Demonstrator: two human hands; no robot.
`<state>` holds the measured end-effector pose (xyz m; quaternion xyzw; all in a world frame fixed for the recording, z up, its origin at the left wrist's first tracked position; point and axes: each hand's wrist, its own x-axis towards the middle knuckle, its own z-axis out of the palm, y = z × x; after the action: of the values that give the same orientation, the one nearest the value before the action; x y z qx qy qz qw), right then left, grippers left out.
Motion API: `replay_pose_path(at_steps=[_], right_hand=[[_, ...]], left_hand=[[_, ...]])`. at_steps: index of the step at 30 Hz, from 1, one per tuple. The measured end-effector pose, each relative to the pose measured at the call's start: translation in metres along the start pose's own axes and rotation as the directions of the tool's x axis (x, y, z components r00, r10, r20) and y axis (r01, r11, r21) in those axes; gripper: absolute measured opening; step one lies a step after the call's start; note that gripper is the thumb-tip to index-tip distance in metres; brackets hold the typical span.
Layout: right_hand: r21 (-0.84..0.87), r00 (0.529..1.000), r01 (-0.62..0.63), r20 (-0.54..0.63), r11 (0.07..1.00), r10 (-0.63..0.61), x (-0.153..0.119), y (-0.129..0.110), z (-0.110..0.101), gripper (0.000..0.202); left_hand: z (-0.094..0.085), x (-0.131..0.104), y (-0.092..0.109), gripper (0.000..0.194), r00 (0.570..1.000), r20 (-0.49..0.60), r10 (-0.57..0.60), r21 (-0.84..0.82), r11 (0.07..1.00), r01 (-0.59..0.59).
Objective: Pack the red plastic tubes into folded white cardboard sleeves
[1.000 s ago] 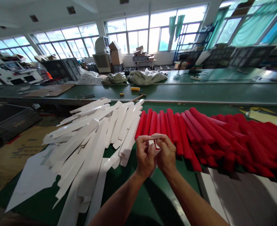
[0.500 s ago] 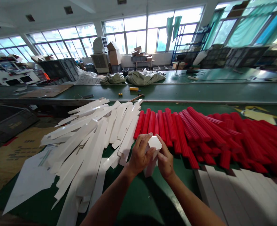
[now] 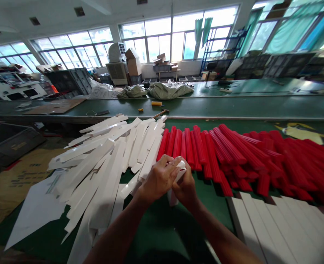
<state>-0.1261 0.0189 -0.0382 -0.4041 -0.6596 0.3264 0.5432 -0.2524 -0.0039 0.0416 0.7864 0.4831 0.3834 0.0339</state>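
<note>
- Carton (image 3: 181, 166), narrow, white, held near upright between both hands over the green worktable (image 3: 158, 234); top end at the fingers, lower end showing below them; can't tell if its base touches the table.
- Left hand (image 3: 159, 179): fingers bent together over the carton's top end, pressing on it; exact thumb contact unclear.
- Right hand (image 3: 186, 183): fingers curled round the carton's other side, gripping; fingertips partly hidden.
- White flattened cartons (image 3: 104, 165): loose overlapping pile, left of hands.
- Red ribbed rods (image 3: 200, 146): heaped beyond hands and to the right.
- White long boxes (image 3: 277, 223): side-by-side row, near right.
- Hammer (image 3: 159, 114): beyond white pile.
</note>
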Motion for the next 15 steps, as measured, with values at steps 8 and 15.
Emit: replay_pose_path(at_steps=[8, 15], right_hand=[[0.033, 0.992, -0.12, 0.05, 0.992, 0.118, 0.003, 0.002, 0.004, 0.075], [0.11, 0.994, -0.113, 0.013, 0.988, 0.112, 0.007, 0.015, 0.006, 0.056]], left_hand=[[-0.017, 0.013, 0.006, 0.034, 0.984, 0.169, 0.059, 0.093, 0.993, -0.075], [-0.001, 0.014, 0.003, 0.031, 0.956, 0.142, 0.258, 0.258, 0.922, -0.288]])
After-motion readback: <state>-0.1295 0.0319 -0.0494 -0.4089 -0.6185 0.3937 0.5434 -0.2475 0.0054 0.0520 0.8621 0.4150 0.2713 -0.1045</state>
